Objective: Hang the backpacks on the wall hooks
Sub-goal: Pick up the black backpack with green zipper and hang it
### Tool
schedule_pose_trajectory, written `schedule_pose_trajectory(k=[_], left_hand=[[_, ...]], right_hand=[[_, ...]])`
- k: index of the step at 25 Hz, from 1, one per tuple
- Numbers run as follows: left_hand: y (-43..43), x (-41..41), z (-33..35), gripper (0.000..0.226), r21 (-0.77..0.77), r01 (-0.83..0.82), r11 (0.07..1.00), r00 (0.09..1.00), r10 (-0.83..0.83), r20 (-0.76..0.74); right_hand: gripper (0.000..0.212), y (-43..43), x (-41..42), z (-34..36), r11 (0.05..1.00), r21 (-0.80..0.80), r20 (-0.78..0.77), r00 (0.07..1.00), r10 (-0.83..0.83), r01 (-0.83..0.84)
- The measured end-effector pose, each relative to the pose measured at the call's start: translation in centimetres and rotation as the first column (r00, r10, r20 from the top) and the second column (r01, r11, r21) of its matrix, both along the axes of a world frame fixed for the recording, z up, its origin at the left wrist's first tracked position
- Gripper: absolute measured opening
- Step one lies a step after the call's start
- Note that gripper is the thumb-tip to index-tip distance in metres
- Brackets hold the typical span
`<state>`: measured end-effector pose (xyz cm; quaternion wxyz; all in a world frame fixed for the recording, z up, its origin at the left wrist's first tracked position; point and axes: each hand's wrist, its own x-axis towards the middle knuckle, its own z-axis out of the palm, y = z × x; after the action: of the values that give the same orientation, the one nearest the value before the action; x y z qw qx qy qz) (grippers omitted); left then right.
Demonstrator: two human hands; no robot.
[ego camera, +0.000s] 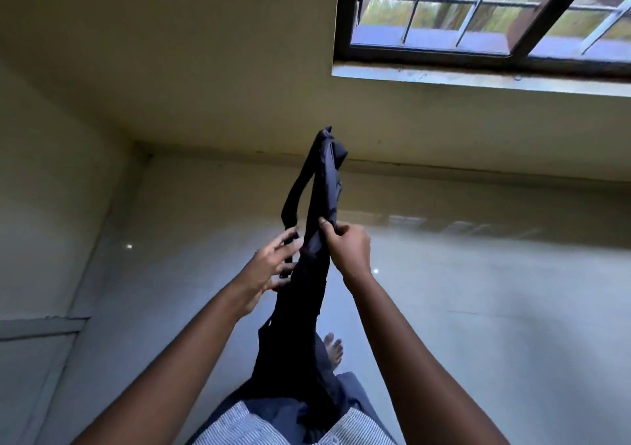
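A dark, limp backpack (pixel 319 274) hangs stretched out in front of me, its top end pointing toward the wall. My right hand (pixel 348 248) pinches the fabric of its body near the middle. My left hand (pixel 273 263) is just left of it, fingers spread around a dark strap and buckle that loops up from the bag. No wall hook is visible in this view.
A pale wall (pixel 205 69) faces me, with a dark-framed barred window (pixel 478 17) at the upper right and its sill below. A glossy tiled floor (pixel 478 308) lies beneath. My bare foot (pixel 333 347) and trouser leg show under the bag.
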<state>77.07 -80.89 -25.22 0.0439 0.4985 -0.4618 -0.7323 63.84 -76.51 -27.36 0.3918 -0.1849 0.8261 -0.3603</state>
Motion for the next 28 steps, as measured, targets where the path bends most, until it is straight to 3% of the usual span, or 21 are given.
schedule_pose_trajectory(k=[3,7,10,13,16,21,25,28], left_hand=[[-1.8,-1.5,3.4,0.055,-0.053,-0.265,0.963,0.963,0.261,-0.072],[-4.6,-3.3,7.3,0.080,-0.188,-0.423,0.886,0.904,0.401,-0.147],[-6.5,-3.7,8.5,0.050,-0.337,-0.501,0.797,0.863,0.487,-0.132],[-7.4,-3.0,9.5,0.034,-0.326,-0.576,0.749,0.816,0.546,-0.188],[-7.2,-0.9,9.3,0.036,-0.278,-0.543,0.792,0.835,0.476,-0.275],[-7.6,2.6,9.2,0.016,-0.380,-0.416,0.826,0.903,0.325,-0.281],[-10.1,4.8,9.6,0.019,-0.529,-0.249,0.811,0.967,0.176,-0.184],[-12.9,6.3,10.1,0.020,-0.608,-0.142,0.781,0.989,0.085,-0.121]], right_hand=[[0.039,2.0,1.7,3.0,0.968,-0.098,0.025,0.972,0.232,-0.229],[0.048,2.7,3.1,4.9,0.908,-0.213,-0.026,0.931,0.363,-0.360],[0.045,1.4,3.0,6.7,0.839,-0.321,-0.109,0.897,0.428,-0.439],[0.037,0.1,2.5,8.4,0.855,-0.375,-0.066,0.930,0.360,-0.358],[0.030,-0.6,1.5,8.9,0.871,-0.404,-0.052,0.958,0.283,-0.279],[0.019,-2.3,-0.5,11.4,0.810,-0.531,-0.083,0.967,0.241,-0.247],[0.019,-5.0,-0.7,13.7,0.670,-0.604,-0.351,0.899,0.262,-0.431],[0.029,-8.4,-0.8,14.3,0.681,-0.479,-0.561,0.790,0.248,-0.554]])
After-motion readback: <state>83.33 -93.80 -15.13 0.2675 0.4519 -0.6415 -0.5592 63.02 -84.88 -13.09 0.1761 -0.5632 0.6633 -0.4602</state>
